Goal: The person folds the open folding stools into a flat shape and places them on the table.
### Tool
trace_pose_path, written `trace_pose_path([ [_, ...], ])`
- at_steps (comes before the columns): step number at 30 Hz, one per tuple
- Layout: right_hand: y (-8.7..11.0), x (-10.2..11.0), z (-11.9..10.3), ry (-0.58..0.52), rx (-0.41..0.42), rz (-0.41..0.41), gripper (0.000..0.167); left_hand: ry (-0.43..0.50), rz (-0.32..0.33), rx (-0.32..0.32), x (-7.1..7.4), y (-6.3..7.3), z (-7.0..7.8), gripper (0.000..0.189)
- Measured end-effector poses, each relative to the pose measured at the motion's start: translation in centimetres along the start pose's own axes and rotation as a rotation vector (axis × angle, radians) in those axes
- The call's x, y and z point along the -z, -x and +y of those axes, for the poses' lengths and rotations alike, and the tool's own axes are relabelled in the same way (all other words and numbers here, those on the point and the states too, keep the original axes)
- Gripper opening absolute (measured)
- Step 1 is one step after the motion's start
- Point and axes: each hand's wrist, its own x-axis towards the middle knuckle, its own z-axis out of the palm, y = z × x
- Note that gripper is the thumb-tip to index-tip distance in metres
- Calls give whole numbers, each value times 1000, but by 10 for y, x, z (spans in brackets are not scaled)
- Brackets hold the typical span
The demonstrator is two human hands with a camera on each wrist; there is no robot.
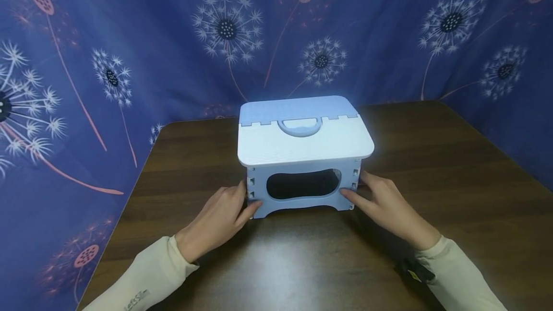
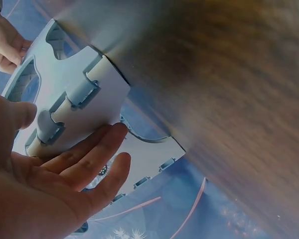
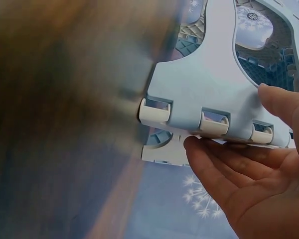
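A: Where is the stool [image 1: 304, 150]?

B: It stands upright near the middle of the dark wooden surface [image 1: 453, 167], with its pale blue seat and carry handle [image 1: 300, 126] on top.

A: And the hands?

B: The left hand [image 1: 220, 217] lies flat against its left side, fingers straight and thumb on the front panel. The right hand [image 1: 386, 203] does the same on the right. Neither one curls around anything; both simply press the side hinges [image 3: 209, 122].

A: Which step does that look like?

B: I judge it as bracing the stool from both sides, ready to shift or fold it. The next move likely calls for even pressure from both palms so that it does not twist.

A: Anything around it?

B: Only a blue cloth [image 1: 129, 37] printed with dandelions, hanging behind and beside the surface.
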Motion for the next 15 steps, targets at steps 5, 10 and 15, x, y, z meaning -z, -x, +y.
trace_pose_path([
  [5,-2,0,-1,0,-18,-19,47,34,-22,39,0,1,1,22],
  [10,-3,-1,-3,8,-44,-31,51,68,-23,62,0,1,1,22],
  [15,-3,-4,-4,18,-33,-25,53,95,-20,75,1,1,1,27],
])
